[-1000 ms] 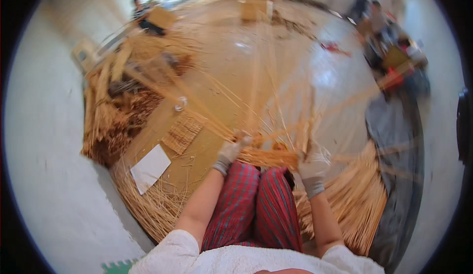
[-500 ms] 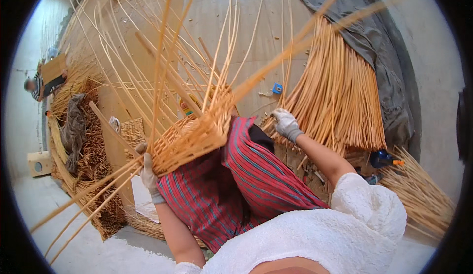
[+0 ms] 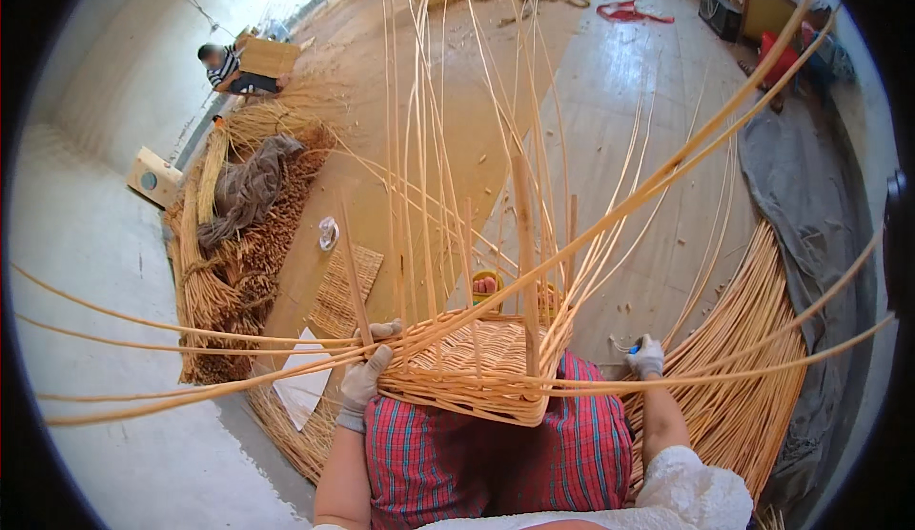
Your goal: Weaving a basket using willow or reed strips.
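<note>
A half-woven wicker basket (image 3: 467, 354) rests across my lap, on red striped cloth (image 3: 416, 458). Long pale rods stick out of it upward and to both sides, and several thick wooden stakes (image 3: 525, 254) stand up from its rim. My left hand (image 3: 364, 377), in a pale work glove, is closed on the basket's left corner, with rods and a stake at its fingers. Off to the right of the basket, my gloved right hand (image 3: 648, 356) reaches down to the floor. Its fingers close over a small blue tape measure (image 3: 634, 350), mostly hidden by the glove.
Loose peeled rods (image 3: 734, 368) lie in a big pile at the right, beside a grey cloth (image 3: 801, 206). Bundled willow (image 3: 238, 273) and a woven mat (image 3: 348, 292) lie on the left. Another person (image 3: 224, 68) sits by the far-left wall, holding a board.
My right hand has gone from the rod pile to the blue tape measure on the floor. The basket has turned level across my lap, still in my left hand. The view has swung.
</note>
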